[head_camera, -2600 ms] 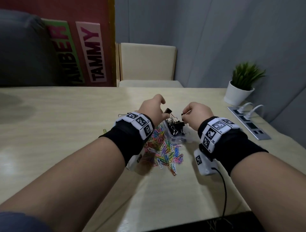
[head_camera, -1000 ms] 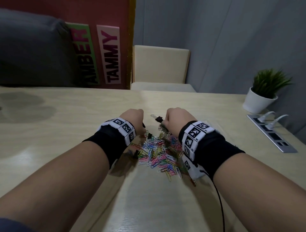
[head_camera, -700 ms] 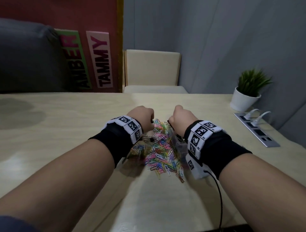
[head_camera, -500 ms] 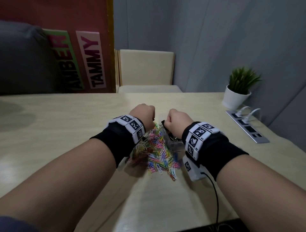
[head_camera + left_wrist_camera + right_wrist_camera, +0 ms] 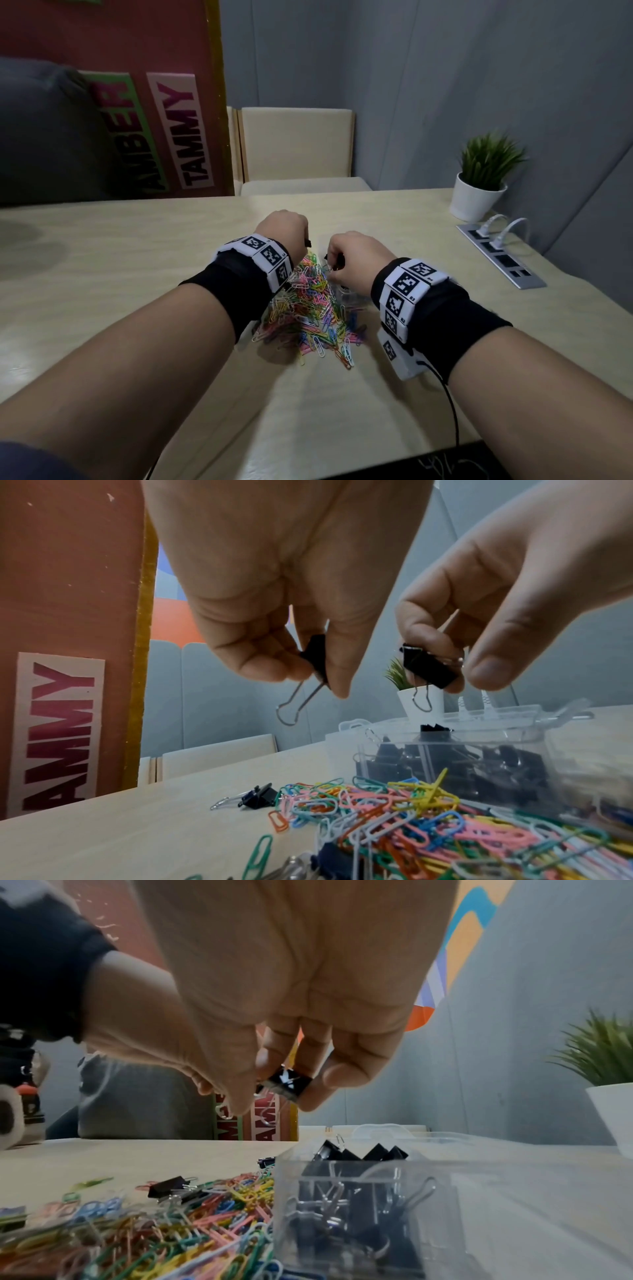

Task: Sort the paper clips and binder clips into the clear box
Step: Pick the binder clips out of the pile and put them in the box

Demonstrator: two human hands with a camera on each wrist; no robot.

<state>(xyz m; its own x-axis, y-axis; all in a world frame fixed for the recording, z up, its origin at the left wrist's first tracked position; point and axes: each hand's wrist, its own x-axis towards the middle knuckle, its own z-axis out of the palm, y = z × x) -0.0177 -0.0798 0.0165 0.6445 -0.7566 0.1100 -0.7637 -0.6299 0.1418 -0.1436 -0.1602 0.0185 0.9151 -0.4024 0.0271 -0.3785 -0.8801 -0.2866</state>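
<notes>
A heap of coloured paper clips (image 5: 308, 308) lies on the table between my wrists. The clear box (image 5: 394, 1204) stands just right of the heap, with several black binder clips inside. My left hand (image 5: 284, 229) pinches a black binder clip (image 5: 316, 658) above the heap's far end, its wire handles hanging down. My right hand (image 5: 349, 253) pinches another black binder clip (image 5: 289, 1083) over the box. Loose black binder clips (image 5: 257, 798) (image 5: 169, 1185) lie at the heap's far edge.
A white pot with a green plant (image 5: 479, 185) and a grey power strip (image 5: 500, 257) with white plugs stand at the table's right. A cream chair (image 5: 294, 150) is behind the table's far edge. A black cable (image 5: 448, 404) runs from my right wrist.
Both hands went down to the heap and came up again, each with a binder clip. The head view has shifted slightly.
</notes>
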